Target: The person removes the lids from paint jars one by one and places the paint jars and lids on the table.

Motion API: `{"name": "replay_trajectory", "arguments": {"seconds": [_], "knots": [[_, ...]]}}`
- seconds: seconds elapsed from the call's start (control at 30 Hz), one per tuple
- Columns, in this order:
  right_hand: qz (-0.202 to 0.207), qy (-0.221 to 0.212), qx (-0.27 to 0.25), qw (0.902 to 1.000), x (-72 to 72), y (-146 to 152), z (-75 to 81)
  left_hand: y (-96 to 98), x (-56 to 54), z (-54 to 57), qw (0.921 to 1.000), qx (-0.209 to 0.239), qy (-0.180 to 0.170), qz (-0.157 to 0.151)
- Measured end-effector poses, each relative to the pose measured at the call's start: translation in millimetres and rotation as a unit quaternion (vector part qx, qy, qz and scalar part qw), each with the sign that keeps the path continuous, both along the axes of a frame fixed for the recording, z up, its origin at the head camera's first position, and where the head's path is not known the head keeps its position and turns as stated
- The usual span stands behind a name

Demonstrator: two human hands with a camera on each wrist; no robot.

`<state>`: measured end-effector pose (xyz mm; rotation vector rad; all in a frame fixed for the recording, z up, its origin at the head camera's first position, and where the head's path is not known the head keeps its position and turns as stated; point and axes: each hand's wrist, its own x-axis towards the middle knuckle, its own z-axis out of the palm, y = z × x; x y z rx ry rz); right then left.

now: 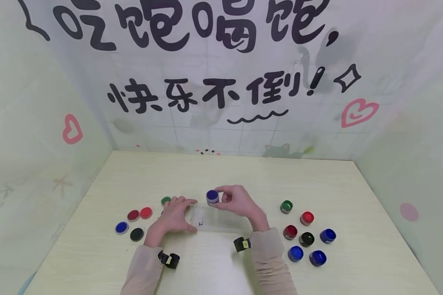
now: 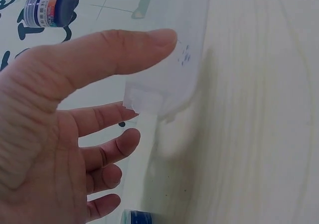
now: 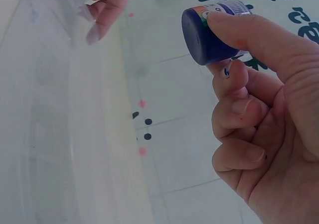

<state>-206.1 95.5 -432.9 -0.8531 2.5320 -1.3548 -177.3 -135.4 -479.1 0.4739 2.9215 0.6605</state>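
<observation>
My right hand (image 1: 238,200) pinches a small dark-blue paint jar (image 1: 212,197) between thumb and fingers, above the far edge of a clear plastic box (image 1: 221,220). In the right wrist view, the jar (image 3: 199,35) shows a smooth blue end and a printed label; the other fingers curl below it. At the box's left end, my left hand (image 1: 175,215) spreads thumb and index finger across the corners. The left wrist view has its fingers loosely extended, the index fingertip touching the box corner (image 2: 144,98). Small blue marks (image 2: 184,55) dot the box.
To the right stand several paint jars, among them a green (image 1: 286,206), a red (image 1: 307,218) and a black one (image 1: 306,239). Round lids lie left, including a blue (image 1: 122,228) and a dark one (image 1: 137,234). A printed curtain (image 1: 221,135) rises behind the table.
</observation>
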Motion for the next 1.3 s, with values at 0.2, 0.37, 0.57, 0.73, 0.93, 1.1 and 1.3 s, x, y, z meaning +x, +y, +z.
{"name": "replay_trajectory", "arguments": {"seconds": [0.2,0.37,0.57,0.73,0.93,1.1,1.3], "knots": [[-0.022,0.017,-0.019,0.9994,1.9,9.1,16.3,0.7,-3.2,4.0,0.9999,0.014,0.006,-0.003],[-0.044,0.031,-0.040,0.9978,5.5,15.4,25.9,3.1,-4.3,12.8,0.9978,0.056,0.035,-0.013],[-0.059,0.044,-0.069,0.9949,9.0,22.4,37.0,10.2,-3.4,33.2,0.9900,0.116,0.073,-0.033],[-0.079,0.059,-0.075,0.9923,12.5,28.8,50.3,17.1,-2.3,49.9,0.9823,0.149,0.103,-0.048],[-0.087,0.084,-0.079,0.9895,14.6,36.8,63.7,26.9,-5.0,72.2,0.9675,0.200,0.140,-0.066],[-0.091,0.099,-0.077,0.9880,14.6,41.4,71.7,38.0,-10.6,93.0,0.9524,0.249,0.159,-0.078],[-0.096,0.107,-0.092,0.9853,16.4,44.4,80.3,53.2,-18.1,110.0,0.9306,0.303,0.178,-0.105]]}}
